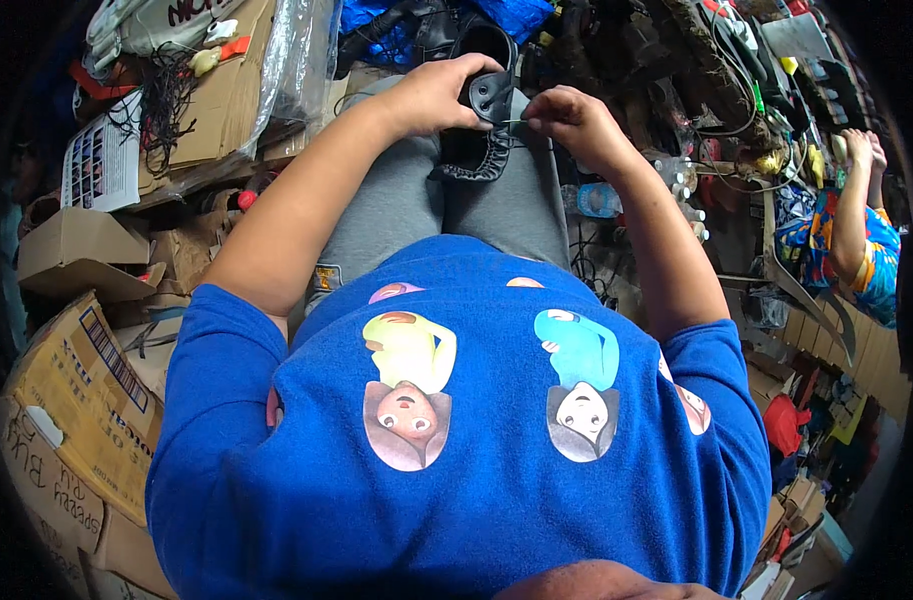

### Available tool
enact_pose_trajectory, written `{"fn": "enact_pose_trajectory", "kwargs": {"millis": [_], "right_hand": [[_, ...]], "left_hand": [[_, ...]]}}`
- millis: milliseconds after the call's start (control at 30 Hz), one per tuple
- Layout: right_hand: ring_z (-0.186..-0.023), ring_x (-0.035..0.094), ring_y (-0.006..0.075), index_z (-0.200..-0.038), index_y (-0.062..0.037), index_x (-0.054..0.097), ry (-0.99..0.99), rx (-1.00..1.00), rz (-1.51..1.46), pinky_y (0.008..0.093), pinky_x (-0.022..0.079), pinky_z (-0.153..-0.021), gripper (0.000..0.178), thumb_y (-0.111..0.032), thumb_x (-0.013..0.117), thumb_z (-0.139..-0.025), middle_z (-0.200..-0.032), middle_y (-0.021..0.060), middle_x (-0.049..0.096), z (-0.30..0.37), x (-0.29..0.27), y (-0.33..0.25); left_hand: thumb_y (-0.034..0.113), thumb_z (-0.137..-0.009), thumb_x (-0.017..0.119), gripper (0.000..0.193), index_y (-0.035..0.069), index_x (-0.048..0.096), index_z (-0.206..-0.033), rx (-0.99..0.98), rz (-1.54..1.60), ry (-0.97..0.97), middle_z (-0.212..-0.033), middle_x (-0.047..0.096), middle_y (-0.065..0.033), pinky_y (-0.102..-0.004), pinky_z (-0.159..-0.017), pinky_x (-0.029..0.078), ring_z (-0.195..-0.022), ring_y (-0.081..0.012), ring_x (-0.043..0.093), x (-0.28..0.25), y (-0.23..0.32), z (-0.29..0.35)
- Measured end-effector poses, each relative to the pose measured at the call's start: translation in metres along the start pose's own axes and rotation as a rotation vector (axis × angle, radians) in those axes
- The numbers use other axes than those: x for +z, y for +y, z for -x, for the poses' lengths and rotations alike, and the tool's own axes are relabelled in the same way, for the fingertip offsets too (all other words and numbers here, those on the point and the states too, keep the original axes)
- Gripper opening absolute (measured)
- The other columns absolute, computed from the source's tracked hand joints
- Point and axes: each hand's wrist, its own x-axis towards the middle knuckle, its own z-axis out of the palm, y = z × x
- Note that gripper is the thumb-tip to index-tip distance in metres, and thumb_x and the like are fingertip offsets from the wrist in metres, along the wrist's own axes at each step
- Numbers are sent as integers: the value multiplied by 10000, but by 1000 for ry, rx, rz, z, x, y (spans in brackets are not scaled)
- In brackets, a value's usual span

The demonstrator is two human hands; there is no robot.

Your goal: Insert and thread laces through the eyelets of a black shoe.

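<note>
A black leather shoe upper [491,92] with eyelets and a gathered, stitched edge rests over my lap. My left hand [439,96] grips its side, the thumb and fingers closed around the leather. Just to the right, my right hand [581,122] is closed in a pinch on a thin pale strand. That strand runs level from my fingertips to the upper; whether it is thread or a needle I cannot tell. My left palm hides part of the leather.
Cardboard boxes [87,255] and a flattened carton [222,110] crowd the left. Dark shoes and parts [617,60] pile up ahead. Plastic bottles [599,200] stand beside my right knee. Another person's arms [857,200] show at the far right.
</note>
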Motion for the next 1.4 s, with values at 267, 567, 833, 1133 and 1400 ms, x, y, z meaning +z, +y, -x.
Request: {"fn": "enact_pose_trajectory", "kwargs": {"millis": [267, 567, 833, 1133, 1400], "right_hand": [[-825, 563, 80, -886, -48, 667, -61, -61, 169, 233, 457, -744, 92, 4, 649, -813, -873, -7, 562, -6, 0, 7], [-827, 583, 118, -912, -78, 692, -23, -113, 38, 258, 472, -744, 160, 11, 656, -784, -862, 18, 575, 8, 12, 10], [-850, 609, 158, -919, -100, 701, 13, -103, -72, 275, 489, -760, 173, 8, 656, -792, -896, 46, 602, 9, 19, 12], [-838, 618, 253, -925, -144, 711, 78, -188, 227, 336, 504, -732, 234, 6, 654, -754, -877, 84, 608, 21, 20, -7], [-849, 583, 274, -847, -139, 686, -2, -404, 890, 385, 423, -788, 166, -119, 536, -777, -842, 94, 584, 23, 21, -54]], "left_hand": [[212, -632, 820, 358, 49, 672, -914, -158, 107, -183, -836, 694, -77, -301, -753, 479, -785, -169, 631, -4, 2, -8], [116, -729, 726, 223, 44, 701, -938, -122, 283, -301, -847, 686, -28, -261, -819, 446, -813, -113, 597, -6, 2, -6], [112, -752, 698, 260, 24, 681, -997, -180, 350, -357, -891, 671, -27, -258, -839, 436, -851, -108, 582, -2, -9, -9], [90, -785, 632, 254, 7, 669, -1022, -133, 242, -499, -970, 593, -41, -283, -924, 386, -984, -158, 532, -15, 8, -7], [78, -755, 639, 240, 2, 665, -981, -63, 90, -570, -941, 578, -63, -301, -901, 399, -962, -204, 536, -15, 11, -10]]}}
